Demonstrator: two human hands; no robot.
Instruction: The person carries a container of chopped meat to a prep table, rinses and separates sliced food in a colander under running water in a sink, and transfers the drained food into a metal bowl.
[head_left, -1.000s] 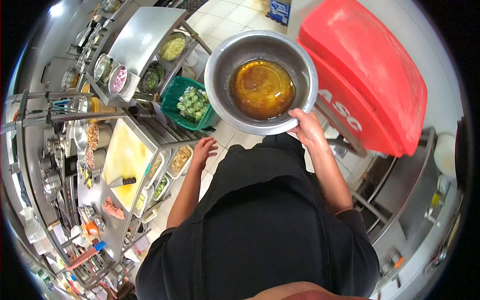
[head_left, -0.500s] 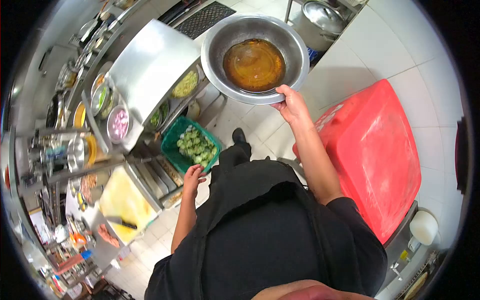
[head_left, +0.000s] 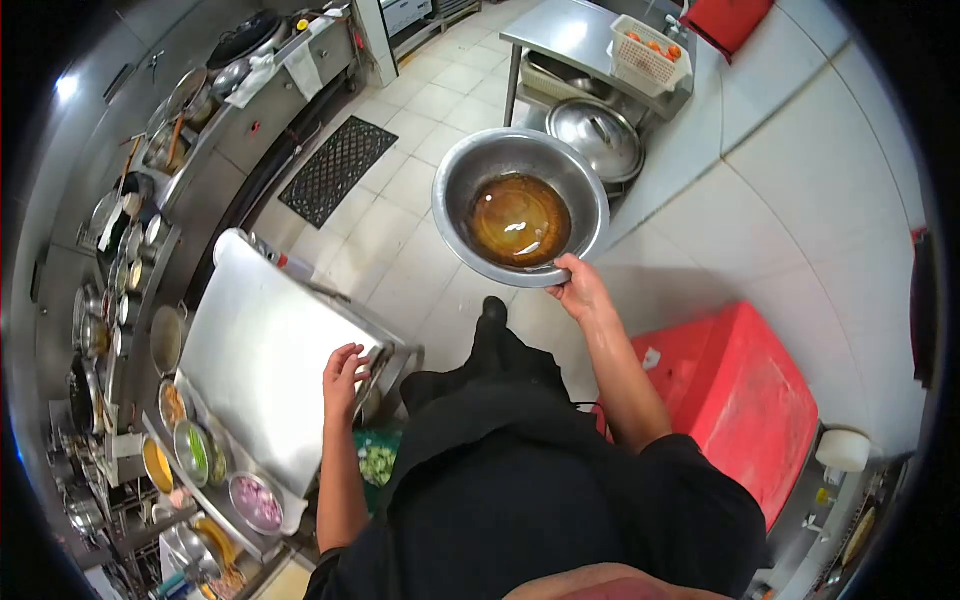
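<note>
A wide metal bowl (head_left: 460,215) hangs in the air ahead of me, with a pool of amber-brown liquid (head_left: 520,220) in its bottom. My right hand (head_left: 580,287) grips the near rim, thumb on top and fingers underneath. My left hand (head_left: 345,375) is raised beside the edge of the steel counter (head_left: 270,345), its fingers loosely apart and nothing in them. Partly hidden behind my left forearm is a green crate (head_left: 372,440) of chopped green vegetables.
To my right stands a large red bin (head_left: 740,400). Ahead are a steel table (head_left: 565,30) with a white basket (head_left: 650,60) of orange-red produce and a lidded pot (head_left: 597,140). A black mat (head_left: 340,170) lies on the tiled floor. Bowls of cut ingredients (head_left: 255,500) line the left.
I have moved forward along the floor with the bowl in my right hand. The crate and red bin have slid back in view, while the far table and mat show more fully.
</note>
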